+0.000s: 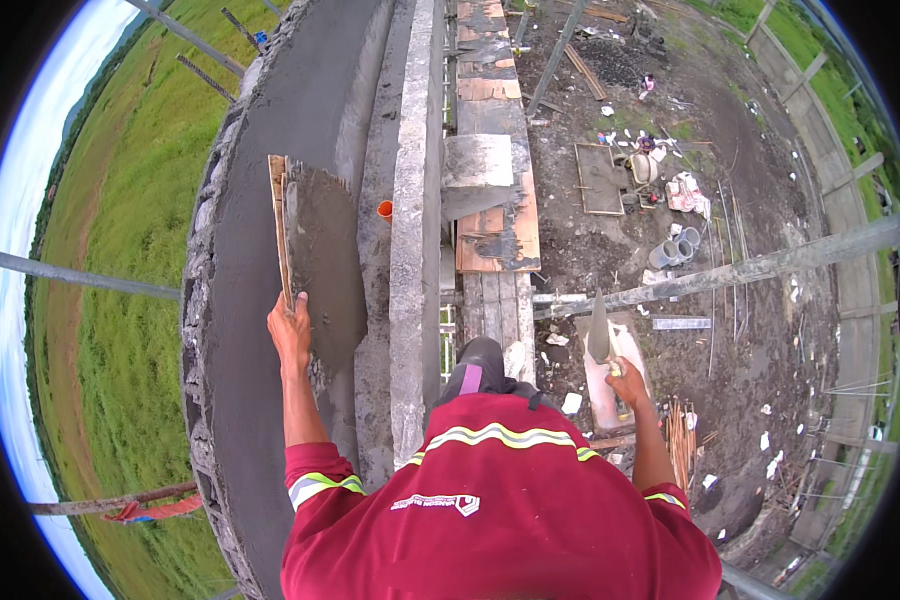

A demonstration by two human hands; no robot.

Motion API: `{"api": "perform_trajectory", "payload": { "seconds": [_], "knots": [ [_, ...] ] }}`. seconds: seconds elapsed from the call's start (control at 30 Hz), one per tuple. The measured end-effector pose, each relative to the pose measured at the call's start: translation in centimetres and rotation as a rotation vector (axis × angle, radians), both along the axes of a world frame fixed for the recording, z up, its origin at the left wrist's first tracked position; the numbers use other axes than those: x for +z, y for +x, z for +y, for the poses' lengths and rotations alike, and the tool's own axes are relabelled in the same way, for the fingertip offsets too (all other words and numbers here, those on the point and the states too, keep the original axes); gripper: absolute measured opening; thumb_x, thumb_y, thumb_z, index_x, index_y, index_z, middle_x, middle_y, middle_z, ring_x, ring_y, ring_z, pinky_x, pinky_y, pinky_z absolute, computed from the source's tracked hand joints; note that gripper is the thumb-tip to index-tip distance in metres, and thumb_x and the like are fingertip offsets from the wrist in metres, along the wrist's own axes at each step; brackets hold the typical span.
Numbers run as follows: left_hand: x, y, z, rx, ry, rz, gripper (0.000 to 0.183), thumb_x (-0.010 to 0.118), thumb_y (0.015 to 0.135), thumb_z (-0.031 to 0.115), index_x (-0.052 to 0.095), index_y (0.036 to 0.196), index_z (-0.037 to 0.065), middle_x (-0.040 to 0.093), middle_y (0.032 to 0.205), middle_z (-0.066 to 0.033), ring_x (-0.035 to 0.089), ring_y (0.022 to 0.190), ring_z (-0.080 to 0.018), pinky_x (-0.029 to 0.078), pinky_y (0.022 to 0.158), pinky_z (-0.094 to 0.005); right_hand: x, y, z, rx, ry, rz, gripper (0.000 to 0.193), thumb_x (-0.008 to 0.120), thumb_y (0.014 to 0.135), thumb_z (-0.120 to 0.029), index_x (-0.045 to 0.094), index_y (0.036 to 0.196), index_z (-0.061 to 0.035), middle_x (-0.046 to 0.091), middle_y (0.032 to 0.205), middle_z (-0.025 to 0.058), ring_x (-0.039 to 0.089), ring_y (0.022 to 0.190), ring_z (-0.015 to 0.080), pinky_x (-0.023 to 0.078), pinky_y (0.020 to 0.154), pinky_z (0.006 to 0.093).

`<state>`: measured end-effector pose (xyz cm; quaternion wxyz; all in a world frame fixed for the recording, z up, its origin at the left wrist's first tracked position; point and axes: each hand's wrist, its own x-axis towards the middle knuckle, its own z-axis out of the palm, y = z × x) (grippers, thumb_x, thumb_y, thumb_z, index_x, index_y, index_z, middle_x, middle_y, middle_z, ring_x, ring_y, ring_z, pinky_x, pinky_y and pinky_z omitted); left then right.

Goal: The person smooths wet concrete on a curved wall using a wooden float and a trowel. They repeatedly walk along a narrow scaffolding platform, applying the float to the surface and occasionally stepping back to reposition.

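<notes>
My left hand (290,335) is closed round the near end of a rough plywood board (322,250), whose face is smeared with grey mortar. One long edge of the board lies over the freshly plastered grey wall (245,330); whether it touches the plaster I cannot tell. Out to the right, my right hand (626,383) grips the handle of a pointed trowel (599,335), its blade directed away from me. The trowel is held apart from the wall and the board. An orange pipe end (385,209) shows just right of the board.
A concrete beam (415,200) runs ahead, beside mortar-stained scaffold planks (497,240). A metal pole (760,270) crosses on the right. Far below on the ground are buckets (675,250), a mixing tray (600,180) and sticks (682,440). Grass (120,350) lies beyond the wall's rough left edge.
</notes>
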<state>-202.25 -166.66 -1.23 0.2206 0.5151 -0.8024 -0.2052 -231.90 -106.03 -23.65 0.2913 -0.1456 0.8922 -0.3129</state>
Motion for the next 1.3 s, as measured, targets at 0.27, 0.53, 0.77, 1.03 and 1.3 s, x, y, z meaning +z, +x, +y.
{"api": "perform_trajectory", "payload": {
  "seconds": [0.27, 0.53, 0.77, 1.03, 1.3],
  "knots": [
    [0.2, -16.0, -12.0, 0.015, -0.099, 0.17, 0.03, 0.065, 0.094, 0.024, 0.064, 0.101, -0.005, 0.066, 0.08, -0.0279, 0.063, 0.078, -0.0473, 0.047, 0.074, -0.0497, 4.4, -8.5, -8.8, 0.003, -0.081, -0.031, 0.051, 0.069, 0.074, -0.02, 0.063, 0.123, -0.006, 0.066, 0.107, 0.0166, 0.063, 0.102, 0.0294, 0.049, 0.091, 0.038],
    [-2.6, -30.0, -27.0, -0.064, 0.002, 0.094, 0.028, 0.066, 0.091, 0.022, 0.066, 0.104, -0.003, 0.069, 0.092, -0.0277, 0.065, 0.095, -0.0467, 0.05, 0.083, -0.0511, 6.8, -15.2, -14.3, -0.127, -0.036, -0.026, 0.043, 0.067, 0.076, -0.013, 0.065, 0.119, -0.0072, 0.063, 0.088, 0.0025, 0.058, 0.075, 0.0123, 0.049, 0.068, 0.0298],
    [-9.9, -35.8, -33.7, -0.156, 0.122, -0.075, 0.034, 0.068, 0.088, 0.023, 0.068, 0.114, 0.001, 0.07, 0.105, -0.0256, 0.065, 0.105, -0.0441, 0.05, 0.092, -0.0505, 8.2, -14.6, -15.3, -0.302, 0.019, -0.067, 0.046, 0.069, 0.072, -0.019, 0.065, 0.115, -0.0037, 0.068, 0.095, 0.0124, 0.065, 0.09, 0.0234, 0.051, 0.083, 0.0358],
    [-9.8, -39.1, -35.6, -0.206, 0.099, -0.222, 0.034, 0.067, 0.089, 0.023, 0.067, 0.115, 0.001, 0.07, 0.107, -0.0249, 0.065, 0.107, -0.0423, 0.051, 0.094, -0.0512, 5.1, -13.8, -14.8, -0.362, 0.077, -0.142, 0.048, 0.07, 0.071, -0.02, 0.065, 0.115, -0.0012, 0.07, 0.1, 0.0139, 0.066, 0.094, 0.0247, 0.051, 0.086, 0.0362],
    [-9.7, -41.5, -36.2, -0.198, 0.145, -0.245, 0.034, 0.067, 0.089, 0.023, 0.068, 0.115, 0.002, 0.07, 0.107, -0.025, 0.066, 0.107, -0.042, 0.051, 0.094, -0.0501, 2.7, -16.8, -16.7, -0.351, 0.104, -0.129, 0.05, 0.07, 0.071, -0.021, 0.063, 0.116, 0.0011, 0.07, 0.102, 0.0186, 0.066, 0.098, 0.0272, 0.051, 0.088, 0.0381]
  ]
}}
